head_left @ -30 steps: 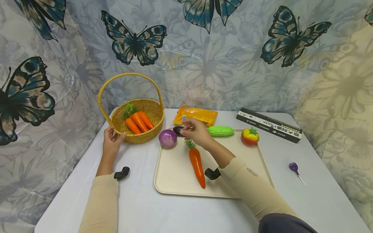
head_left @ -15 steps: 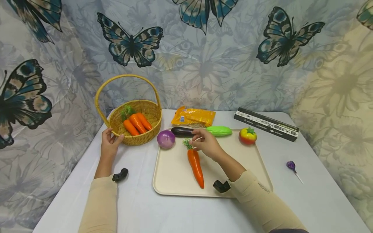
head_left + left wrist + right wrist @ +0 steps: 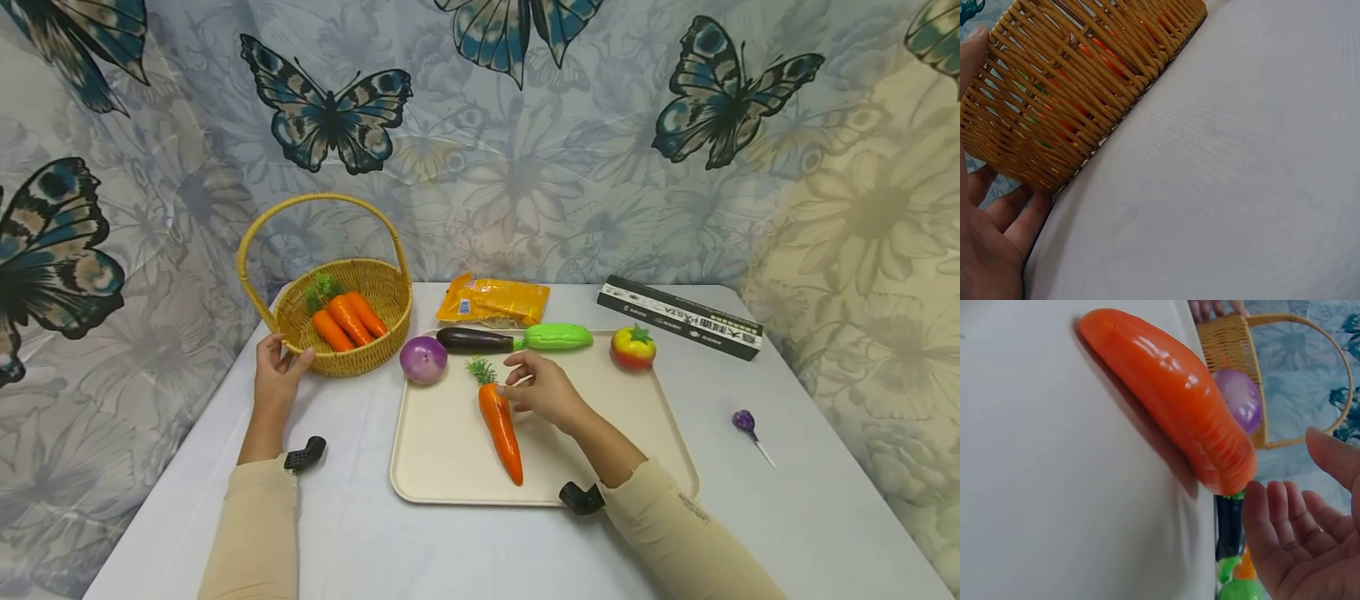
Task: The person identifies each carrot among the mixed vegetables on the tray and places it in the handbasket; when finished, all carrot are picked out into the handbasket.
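My left hand holds the near left side of a wicker basket, its thumb and fingers against the weave in the left wrist view. Several orange carrots with green tops lie in the basket. Over the cream tray, my right hand hovers with fingers parted and nothing in them. Just left of it, a large orange carrot lies on the tray; in the right wrist view the fingertips are close to its thick end, and contact is hard to judge. A dark eggplant lies along the tray's far edge.
A purple onion sits at the tray's far left corner, a green cucumber-like vegetable beside the eggplant, a red-yellow tomato at the far right. Behind are an orange packet and a black pasta box. A lollipop lies right.
My right hand has drawn back from the eggplant, toward me and to the right, to beside the carrot. The eggplant is now uncovered. My left hand stays at the basket.
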Demonstrator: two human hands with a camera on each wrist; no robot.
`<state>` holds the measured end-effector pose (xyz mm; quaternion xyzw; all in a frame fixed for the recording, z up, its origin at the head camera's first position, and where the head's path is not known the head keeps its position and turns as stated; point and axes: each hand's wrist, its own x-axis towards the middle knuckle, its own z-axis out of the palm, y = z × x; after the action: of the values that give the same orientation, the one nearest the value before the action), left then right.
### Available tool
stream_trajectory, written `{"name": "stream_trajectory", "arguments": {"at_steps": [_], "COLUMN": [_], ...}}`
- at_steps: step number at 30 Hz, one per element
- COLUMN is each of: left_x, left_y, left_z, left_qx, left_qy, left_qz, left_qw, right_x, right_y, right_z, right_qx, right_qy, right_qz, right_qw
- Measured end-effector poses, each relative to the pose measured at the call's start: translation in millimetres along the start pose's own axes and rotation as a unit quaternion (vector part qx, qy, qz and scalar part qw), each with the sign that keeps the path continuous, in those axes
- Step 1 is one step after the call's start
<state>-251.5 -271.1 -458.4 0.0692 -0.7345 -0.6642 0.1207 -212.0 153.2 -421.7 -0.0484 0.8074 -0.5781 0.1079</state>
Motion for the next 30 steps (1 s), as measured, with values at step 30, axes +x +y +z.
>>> {"name": "stream_trajectory", "arguments": {"at_steps": [30], "left_x": [9.1], "left_y": [-14.2], "left_z": [0.6], "left_qx": [0.007], "left_qy": [0.011], "left_qz": [0.007], "left_qw": [0.9999], "right_x": [-10.2], "right_y": [15.1], "right_z": [5.2], "right_qx": [-0.178], "right_qy": [-0.045], "right_qz": [0.095], "right_qw": [0.9785]}}
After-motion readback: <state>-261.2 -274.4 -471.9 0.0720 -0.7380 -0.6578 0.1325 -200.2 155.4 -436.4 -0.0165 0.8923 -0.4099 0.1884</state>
